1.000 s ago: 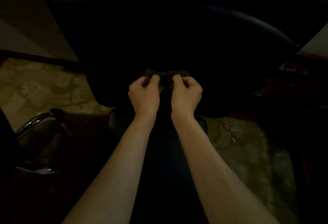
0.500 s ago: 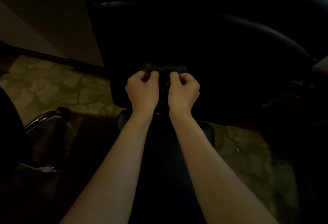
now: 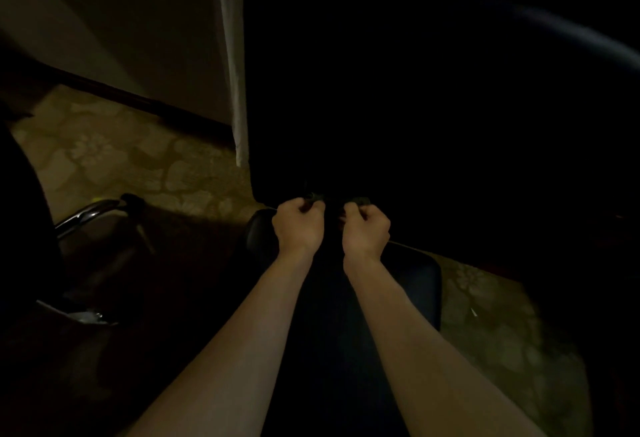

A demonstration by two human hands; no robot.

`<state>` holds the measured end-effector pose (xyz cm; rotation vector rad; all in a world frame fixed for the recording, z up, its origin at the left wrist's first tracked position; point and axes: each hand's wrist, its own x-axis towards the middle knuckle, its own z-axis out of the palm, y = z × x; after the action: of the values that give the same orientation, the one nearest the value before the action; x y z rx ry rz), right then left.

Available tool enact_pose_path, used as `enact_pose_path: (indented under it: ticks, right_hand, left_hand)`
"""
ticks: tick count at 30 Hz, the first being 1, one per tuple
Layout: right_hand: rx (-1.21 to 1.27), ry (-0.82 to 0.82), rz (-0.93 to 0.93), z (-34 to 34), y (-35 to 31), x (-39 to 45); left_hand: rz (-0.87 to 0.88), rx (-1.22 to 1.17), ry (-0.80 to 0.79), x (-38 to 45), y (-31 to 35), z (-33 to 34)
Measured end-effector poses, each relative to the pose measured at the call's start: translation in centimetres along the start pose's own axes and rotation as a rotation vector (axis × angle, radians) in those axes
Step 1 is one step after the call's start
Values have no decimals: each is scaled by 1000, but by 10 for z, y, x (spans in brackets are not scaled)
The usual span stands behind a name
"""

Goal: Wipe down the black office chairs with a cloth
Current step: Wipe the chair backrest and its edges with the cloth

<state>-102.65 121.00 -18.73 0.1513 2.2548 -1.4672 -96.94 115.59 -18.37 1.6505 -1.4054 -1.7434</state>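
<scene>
The room is very dim. A black office chair (image 3: 433,97) fills the upper right, its back towering in front of me, and a dark padded part (image 3: 420,284) of it shows below my wrists. My left hand (image 3: 298,225) and my right hand (image 3: 365,229) are side by side, both curled into fists that grip a dark cloth (image 3: 358,200). Only small bits of the cloth peek out above the knuckles. The hands hold it against the low part of the chair back.
Patterned carpet (image 3: 145,163) lies at left and lower right. A second chair's chrome armrest (image 3: 90,213) stands at the left. A wall with a dark skirting board (image 3: 145,104) and a pale vertical edge (image 3: 237,90) run behind.
Both hands have moved lower in the view and a little apart while still gripping the cloth. The view has swung, so the chair back sits further right and more wall shows.
</scene>
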Motion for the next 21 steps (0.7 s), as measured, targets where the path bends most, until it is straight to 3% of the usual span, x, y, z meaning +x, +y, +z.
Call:
enact_pose_path:
  ticks: [5, 15, 18, 21]
  right_hand:
    - [47, 2, 0, -1, -9, -10]
    - [140, -46, -384, 13, -134, -54]
    - [125, -5, -440, 27, -169, -65]
    - [99, 80, -485, 39, -177, -72]
  left_hand:
    - [-2, -42, 6, -4, 5, -8]
    - [538, -15, 151, -26, 115, -57]
    - [603, 39, 187, -21, 153, -73]
    - [613, 76, 111, -12, 166, -86]
